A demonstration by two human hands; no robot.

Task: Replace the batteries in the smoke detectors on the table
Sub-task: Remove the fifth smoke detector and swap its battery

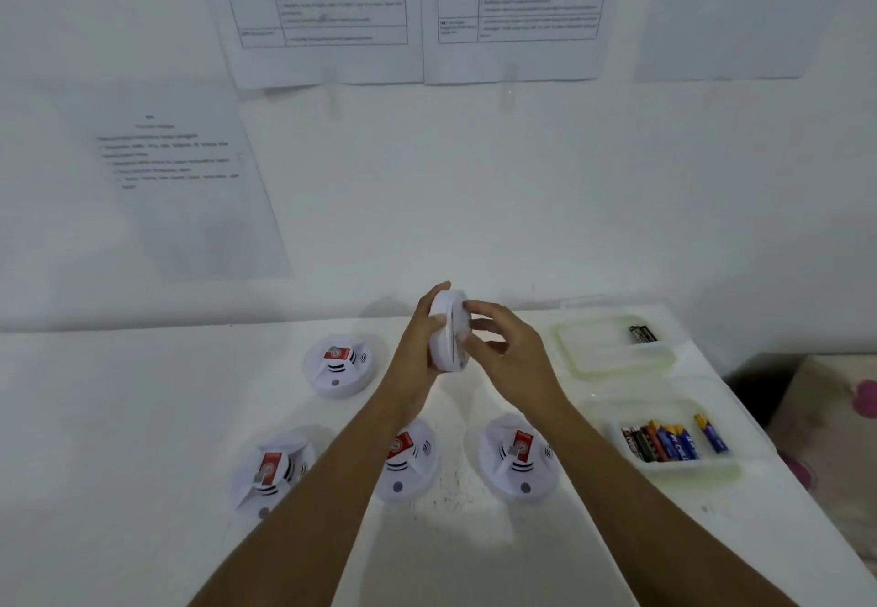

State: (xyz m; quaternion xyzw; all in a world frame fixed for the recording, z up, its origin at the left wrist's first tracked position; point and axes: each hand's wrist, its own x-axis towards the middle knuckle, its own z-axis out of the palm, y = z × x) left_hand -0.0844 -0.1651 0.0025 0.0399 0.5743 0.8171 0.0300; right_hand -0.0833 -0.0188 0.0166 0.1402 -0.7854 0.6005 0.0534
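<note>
White round plastic smoke detector (447, 351): upended, probably for twisting open.
Left hand (417, 345): grip clasping it.
Right hand (508, 355): grip pinching rim.

White wall (474, 189) fills upper frame. Printed sheets (322, 13) stuck across top, one at left. White table (118, 416) across lower frame. Flower-patterned surface (835, 416) at right edge.

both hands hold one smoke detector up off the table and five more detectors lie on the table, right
Not quite: the head view shows four detectors lying on the table, not five. The left hand and right hand do hold one smoke detector up off it.
</note>
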